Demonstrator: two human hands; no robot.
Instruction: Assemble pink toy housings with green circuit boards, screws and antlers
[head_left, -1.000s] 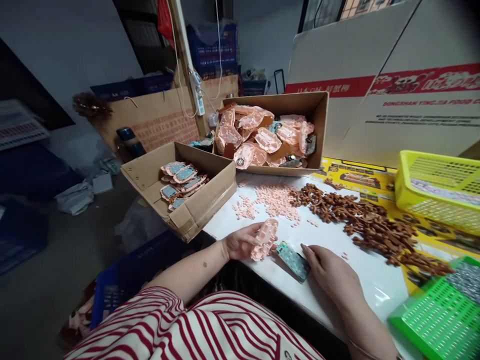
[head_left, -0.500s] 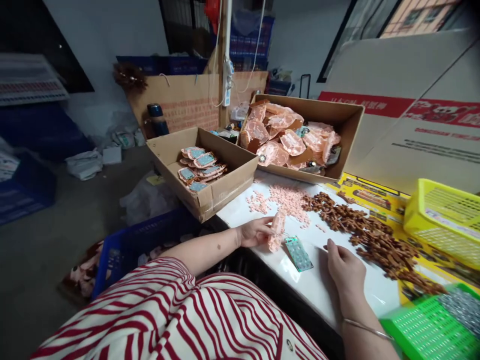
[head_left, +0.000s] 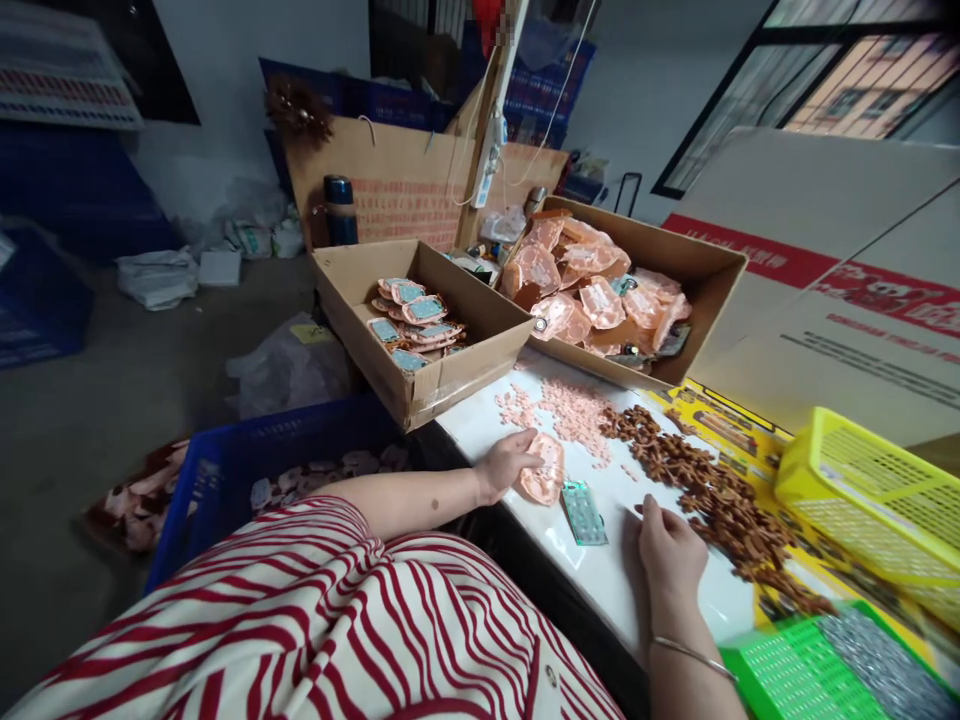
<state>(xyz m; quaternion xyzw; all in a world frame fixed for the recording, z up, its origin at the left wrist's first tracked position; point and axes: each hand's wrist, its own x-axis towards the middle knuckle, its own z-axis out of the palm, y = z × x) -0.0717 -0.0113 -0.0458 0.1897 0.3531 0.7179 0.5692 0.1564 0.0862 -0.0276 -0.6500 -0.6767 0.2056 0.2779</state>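
My left hand (head_left: 510,466) grips a pink plastic toy shell (head_left: 543,470) by its left edge, its moulded inner face turned up toward me. A green circuit board (head_left: 584,514) with pale round pads lies on the white tabletop (head_left: 551,538) just right of the shell. Over the table to the right, my right hand (head_left: 671,545) is curled with thumb and fingers drawn together; anything inside them is hidden. Small pink pieces (head_left: 576,412) lie heaped beyond the shell. A long pile of small brown pieces (head_left: 712,480) spreads beyond my right hand.
A cardboard box (head_left: 457,385) holds stacked assembled parts; a larger box (head_left: 720,290) holds pink shells. A yellow basket (head_left: 862,500) and a green basket (head_left: 780,670) with small metal pieces stand at right. A blue crate (head_left: 247,440) sits low at left.
The pink shell has turned from nearly edge-on to showing its broad inner face. My right hand stays curled near the board. The whole view has tilted and shifted slightly.
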